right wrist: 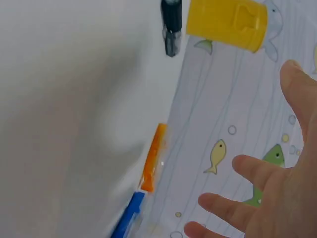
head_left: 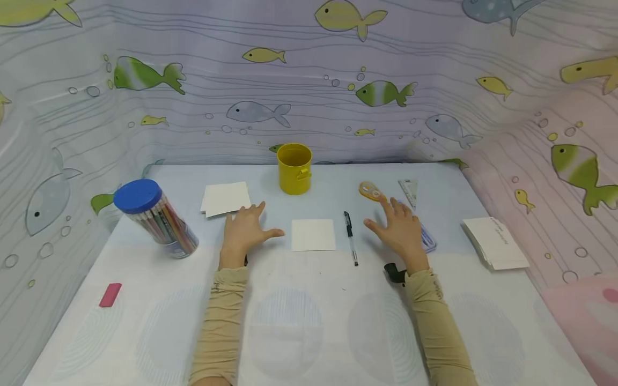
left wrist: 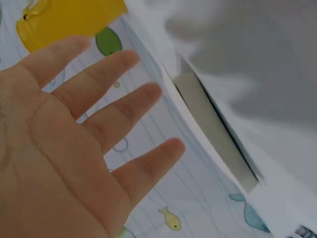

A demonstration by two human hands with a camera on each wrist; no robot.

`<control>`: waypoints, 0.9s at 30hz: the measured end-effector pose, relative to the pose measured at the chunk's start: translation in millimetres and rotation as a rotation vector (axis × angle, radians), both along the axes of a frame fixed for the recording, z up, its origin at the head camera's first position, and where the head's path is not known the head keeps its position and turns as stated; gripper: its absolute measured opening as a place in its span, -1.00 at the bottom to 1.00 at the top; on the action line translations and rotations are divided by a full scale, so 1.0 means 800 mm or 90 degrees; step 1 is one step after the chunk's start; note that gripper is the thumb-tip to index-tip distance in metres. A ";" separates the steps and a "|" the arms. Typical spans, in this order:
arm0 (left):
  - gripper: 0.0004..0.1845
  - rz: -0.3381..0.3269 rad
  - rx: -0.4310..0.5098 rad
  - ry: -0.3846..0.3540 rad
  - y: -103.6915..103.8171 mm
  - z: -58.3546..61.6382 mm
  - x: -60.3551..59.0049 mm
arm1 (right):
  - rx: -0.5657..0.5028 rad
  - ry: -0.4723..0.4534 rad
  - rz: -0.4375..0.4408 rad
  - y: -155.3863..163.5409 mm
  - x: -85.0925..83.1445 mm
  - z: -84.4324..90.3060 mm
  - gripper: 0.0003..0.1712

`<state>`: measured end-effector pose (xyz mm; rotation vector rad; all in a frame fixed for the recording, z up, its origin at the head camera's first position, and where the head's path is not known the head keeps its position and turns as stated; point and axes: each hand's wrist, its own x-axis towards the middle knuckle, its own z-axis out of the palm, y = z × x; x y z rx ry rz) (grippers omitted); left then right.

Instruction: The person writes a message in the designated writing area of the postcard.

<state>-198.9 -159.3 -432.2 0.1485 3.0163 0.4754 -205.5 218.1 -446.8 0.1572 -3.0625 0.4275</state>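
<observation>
My left hand hovers flat over the table with fingers spread, holding nothing; its bare palm fills the left wrist view. My right hand is likewise spread and empty, fingers straight. Between the hands lie a white square card and a black pen. A yellow cup stands behind them at the table's back edge. A white paper stack lies just beyond my left hand, seen edge-on as the paper stack.
A clear tub of coloured pens with a blue lid stands at left, a pink eraser nearer. An orange tape dispenser, a clear set square and a blue-edged item lie by my right hand. White cards at right.
</observation>
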 end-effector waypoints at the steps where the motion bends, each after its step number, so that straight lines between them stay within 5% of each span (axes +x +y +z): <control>1: 0.11 -0.009 0.003 -0.005 0.004 -0.001 -0.001 | -0.003 0.002 0.002 -0.003 -0.001 -0.001 0.01; 11: -0.11 -0.108 -0.026 -0.059 0.055 -0.008 -0.003 | -0.118 -0.090 0.058 -0.050 -0.021 -0.010 -0.21; 20: -0.04 -0.124 -0.044 -0.086 0.075 -0.021 0.004 | -0.186 -0.077 0.054 -0.066 -0.017 -0.022 -0.29; 27: -0.03 -0.130 -0.040 -0.093 0.079 -0.025 0.008 | -0.165 -0.043 0.067 -0.083 -0.012 -0.031 -0.36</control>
